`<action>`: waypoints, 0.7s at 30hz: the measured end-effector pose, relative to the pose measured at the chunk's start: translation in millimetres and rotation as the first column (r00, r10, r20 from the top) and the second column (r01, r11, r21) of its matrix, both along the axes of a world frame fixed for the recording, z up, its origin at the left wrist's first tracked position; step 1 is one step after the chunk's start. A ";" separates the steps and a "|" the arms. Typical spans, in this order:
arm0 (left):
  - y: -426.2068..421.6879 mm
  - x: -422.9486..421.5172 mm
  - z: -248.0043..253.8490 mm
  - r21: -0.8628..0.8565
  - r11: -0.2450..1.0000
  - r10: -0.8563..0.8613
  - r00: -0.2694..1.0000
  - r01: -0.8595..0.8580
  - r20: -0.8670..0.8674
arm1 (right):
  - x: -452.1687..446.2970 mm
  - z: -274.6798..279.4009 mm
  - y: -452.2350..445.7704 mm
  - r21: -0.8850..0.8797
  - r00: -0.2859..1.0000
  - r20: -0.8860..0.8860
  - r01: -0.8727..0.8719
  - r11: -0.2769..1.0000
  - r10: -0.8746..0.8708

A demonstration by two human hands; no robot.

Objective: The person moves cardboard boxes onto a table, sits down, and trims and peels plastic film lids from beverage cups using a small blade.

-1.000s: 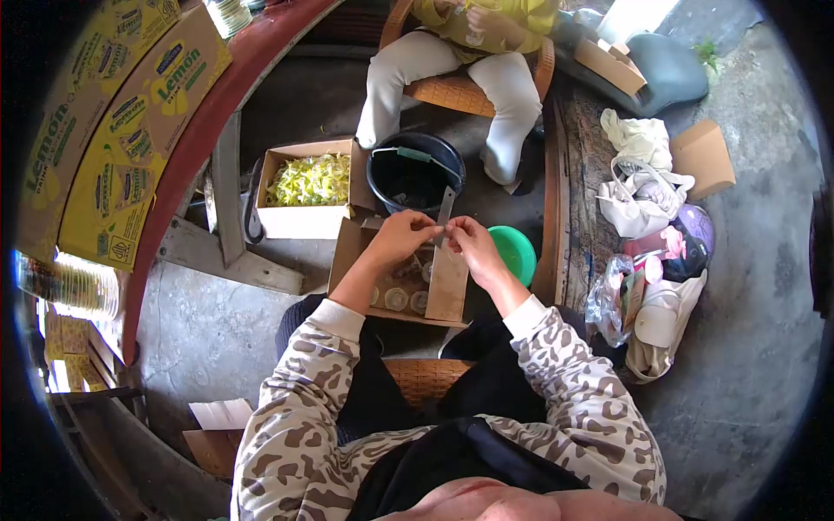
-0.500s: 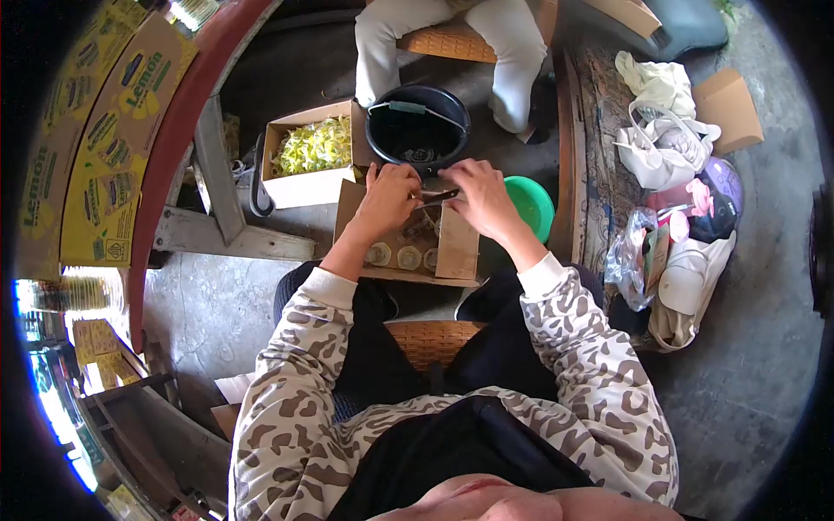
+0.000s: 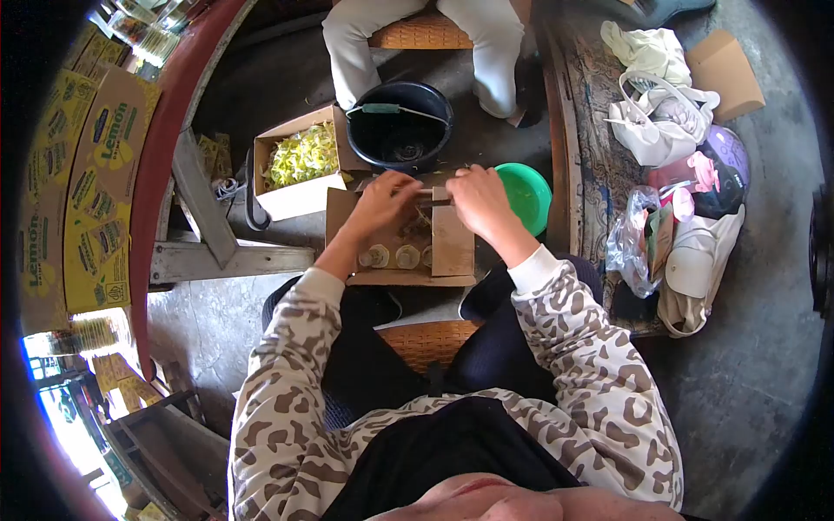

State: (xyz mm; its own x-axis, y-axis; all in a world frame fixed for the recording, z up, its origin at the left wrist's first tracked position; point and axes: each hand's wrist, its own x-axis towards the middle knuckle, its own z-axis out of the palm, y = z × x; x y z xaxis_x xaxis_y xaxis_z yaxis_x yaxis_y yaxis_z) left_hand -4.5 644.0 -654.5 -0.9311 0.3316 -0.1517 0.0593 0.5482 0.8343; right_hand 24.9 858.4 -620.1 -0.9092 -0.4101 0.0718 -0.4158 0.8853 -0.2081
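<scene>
My left hand [image 3: 389, 201] and my right hand [image 3: 478, 201] are close together above an open cardboard box [image 3: 453, 247]. Between them is a thin, dark, blade-like tool [image 3: 440, 201], its kind too small to make out. The right hand's fingers are closed on it. My left fingers are pinched and slightly smeared by motion; what they hold is hidden. Several small round pale-topped containers [image 3: 407, 256] stand in the box below. Just beyond the hands is a black bucket [image 3: 363, 148] with a wire handle.
A carton [image 3: 300, 199] of yellow-green wrapped pieces [image 3: 303, 157] stands at the left. A green basin [image 3: 528, 201] is beside my right hand. Another person's legs [image 3: 347, 56] are behind the bucket. Bags [image 3: 651, 130] lie on the bench at right; lemon-printed cartons [image 3: 106, 191] stand at left.
My view has shifted slightly, so the scene sits a little further left. My hands stay over the box; the right hand has turned with its fingers more curled, and the left has blurred.
</scene>
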 end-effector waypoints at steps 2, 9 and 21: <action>-14.0 -21.6 -49.2 -0.099 0.995 -0.021 0.999 0.017 -0.038 | -4.0 4.3 10.1 -0.023 0.997 -0.026 0.077 0.997 -0.078; -16.3 -43.4 -203.4 -0.467 0.795 -0.271 0.915 0.388 0.298 | -13.5 2.4 13.0 -0.085 0.989 -0.068 0.126 0.988 -0.132; 24.4 0.2 -317.5 -0.450 0.886 0.110 0.892 0.112 0.439 | -23.2 -11.7 4.3 -0.135 0.985 0.124 0.137 0.981 -0.121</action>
State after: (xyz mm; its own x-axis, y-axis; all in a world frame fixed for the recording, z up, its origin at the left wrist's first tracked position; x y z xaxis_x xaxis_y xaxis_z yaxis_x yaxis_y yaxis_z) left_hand -4.2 668.4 -972.0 -0.7265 0.1229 -0.6761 -0.2517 0.8679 0.4282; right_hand 1.7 862.7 -631.8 -0.9593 -0.2820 0.0135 -0.2662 0.8875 -0.3760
